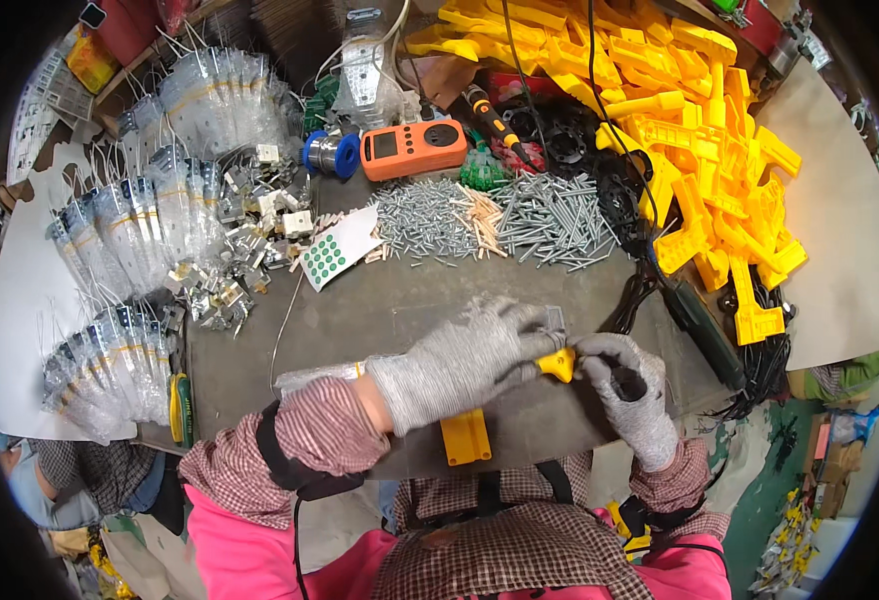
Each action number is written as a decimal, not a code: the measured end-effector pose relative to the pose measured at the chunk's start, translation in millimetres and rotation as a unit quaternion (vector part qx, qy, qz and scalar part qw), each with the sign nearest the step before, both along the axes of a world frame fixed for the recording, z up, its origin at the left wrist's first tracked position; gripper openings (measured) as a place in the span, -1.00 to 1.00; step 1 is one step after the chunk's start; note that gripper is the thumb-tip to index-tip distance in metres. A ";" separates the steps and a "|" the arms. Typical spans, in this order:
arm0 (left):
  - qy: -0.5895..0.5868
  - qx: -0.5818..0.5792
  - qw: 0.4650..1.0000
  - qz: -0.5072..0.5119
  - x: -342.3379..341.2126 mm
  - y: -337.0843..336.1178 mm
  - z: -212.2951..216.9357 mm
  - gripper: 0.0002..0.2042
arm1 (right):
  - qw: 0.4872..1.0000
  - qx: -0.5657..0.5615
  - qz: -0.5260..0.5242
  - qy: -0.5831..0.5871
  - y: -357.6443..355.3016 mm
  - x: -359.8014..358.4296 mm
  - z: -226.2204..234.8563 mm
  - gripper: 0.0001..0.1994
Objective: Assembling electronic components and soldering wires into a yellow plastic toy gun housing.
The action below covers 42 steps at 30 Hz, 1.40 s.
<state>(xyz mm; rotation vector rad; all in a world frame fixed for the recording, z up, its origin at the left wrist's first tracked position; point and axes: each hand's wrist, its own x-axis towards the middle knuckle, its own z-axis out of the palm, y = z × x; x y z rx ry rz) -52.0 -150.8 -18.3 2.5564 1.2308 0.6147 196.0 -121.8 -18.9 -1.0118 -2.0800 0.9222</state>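
Observation:
My left hand point(469, 352), in a grey knit glove, reaches across the middle of the table with its fingers closed on a yellow plastic part point(557, 365). Only the rounded end of that part shows past the fingertips. Just right of it is my right hand point(631, 395), also gloved, its fingers curled and thumb and forefinger brought together. A dark patch shows inside its curl; what it is, I cannot make out. Below my left hand a flat yellow piece point(466, 438) lies at the table's near edge. Whether it joins the held part is hidden. Clear plastic packaging point(309, 377) lies beside my left wrist.
Screws point(559, 220) are heaped behind my hands, near an orange meter point(414, 150), solder spool point(331, 155) and screwdriver point(496, 122). Yellow housings point(699, 150) pile at right, beside black cables point(759, 375). Bagged parts point(109, 360) and metal pieces point(224, 285) fill the left. A green-sticker sheet point(339, 247) lies between.

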 end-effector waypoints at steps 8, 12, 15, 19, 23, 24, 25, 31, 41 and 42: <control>0.137 -0.005 0.980 0.143 -55.9 43.5 -9.9 -0.78 | 0.987 0.128 0.084 -0.051 7.9 -13.7 -3.6 -0.81; 0.149 -0.010 0.979 0.137 -63.2 46.4 -9.1 -0.78 | 0.972 0.194 0.115 -0.064 12.4 -9.9 -3.7 -0.78; -0.128 -0.115 0.979 0.112 -65.4 15.6 0.1 -0.77 | 0.944 0.286 0.114 -0.115 10.2 -3.0 -6.8 -0.73; -0.299 -0.304 0.900 0.091 -73.1 -26.1 1.9 -0.75 | 0.939 0.307 0.112 -0.105 9.3 -6.4 -13.6 -0.70; -0.327 -0.329 0.881 0.089 -73.4 -36.4 3.9 -0.74 | 0.933 0.330 0.103 -0.099 10.1 -5.2 -20.1 -0.66; -0.352 -0.331 0.871 0.092 -71.4 -37.9 5.4 -0.73 | 0.931 0.333 0.101 -0.109 9.1 -4.3 -20.1 -0.65; -0.351 -0.329 0.872 0.087 -69.5 -39.7 6.8 -0.73 | 0.933 0.326 0.101 -0.117 7.8 -2.9 -21.3 -0.64; -0.169 -0.250 0.945 0.129 -76.9 -61.5 22.8 -0.64 | 0.925 0.342 0.096 -0.132 36.0 19.0 11.4 -0.62; 0.018 -0.037 0.987 0.158 26.0 110.1 -10.4 -0.80 | 0.852 0.380 0.151 -0.327 147.3 -21.9 -4.8 -0.61; 0.002 -0.020 0.987 0.157 28.8 113.5 -10.9 -0.80 | 0.853 0.391 0.140 -0.318 153.1 -16.1 -11.1 -0.65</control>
